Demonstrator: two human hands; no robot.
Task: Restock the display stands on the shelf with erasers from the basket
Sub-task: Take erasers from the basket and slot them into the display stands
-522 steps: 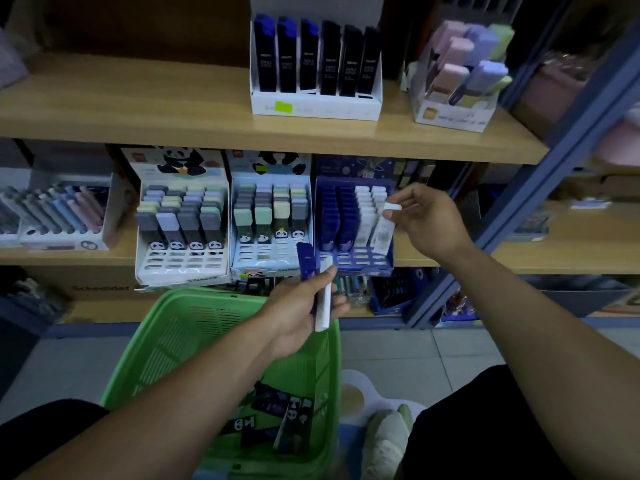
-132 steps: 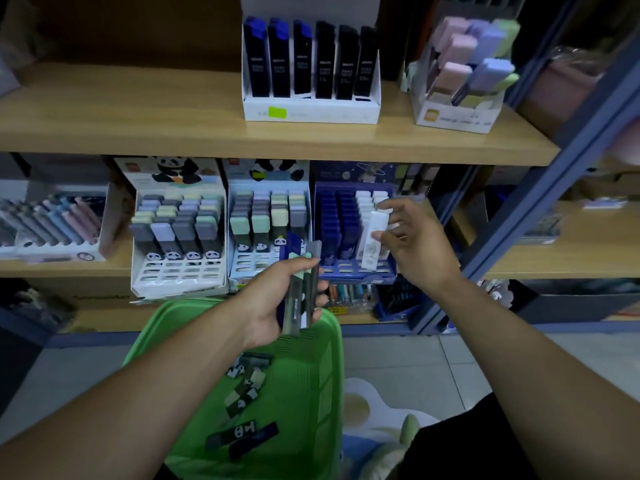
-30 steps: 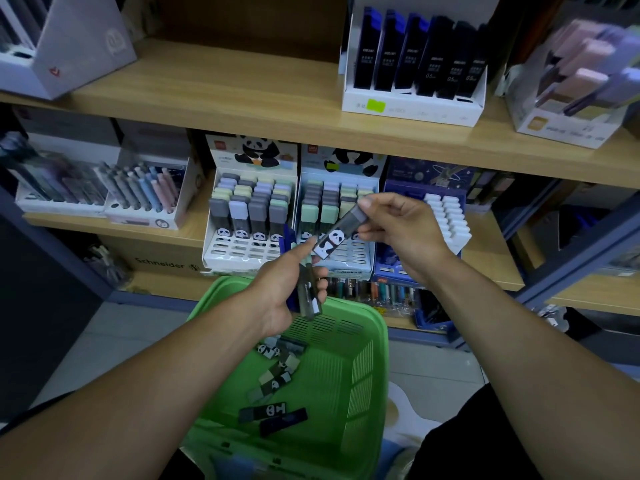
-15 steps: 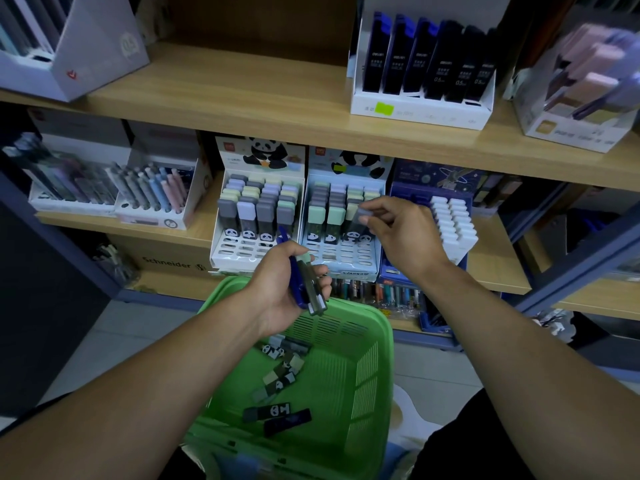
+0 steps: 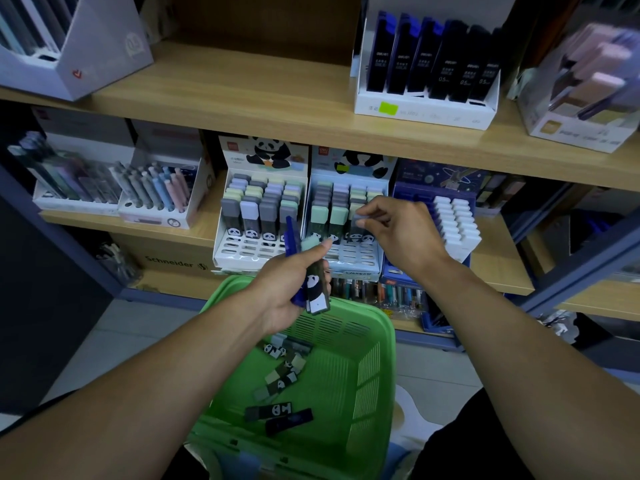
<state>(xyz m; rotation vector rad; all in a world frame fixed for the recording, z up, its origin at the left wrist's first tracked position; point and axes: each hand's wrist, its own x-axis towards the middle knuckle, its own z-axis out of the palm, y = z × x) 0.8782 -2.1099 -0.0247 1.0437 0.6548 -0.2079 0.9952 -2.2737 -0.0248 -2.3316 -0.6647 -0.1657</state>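
Observation:
My left hand [image 5: 289,287] grips a small bundle of erasers [image 5: 316,285] above the green basket [image 5: 363,368]: panda-sleeved ones and a blue one. My right hand [image 5: 398,233] reaches to the right panda display stand [image 5: 346,261] on the lower shelf, its thumb and fingers pinching the top of a grey panda eraser [image 5: 356,225] standing in a front slot. A second panda display stand [image 5: 256,244] sits to the left, and a blue stand with white erasers [image 5: 453,223] to the right. Several loose panda erasers [image 5: 282,372] lie in the basket.
On the lower wooden shelf [image 5: 194,233], left of the stands, sit boxes of pens [image 5: 156,192]. The upper shelf [image 5: 242,98] carries a white box of dark lead cases [image 5: 429,71] and a pastel eraser box [image 5: 588,88]. A blue metal upright [image 5: 585,265] stands at right.
My right hand carried a grey panda eraser from my left hand's bundle to the right panda stand and stood it in a front slot. My left hand stayed above the basket.

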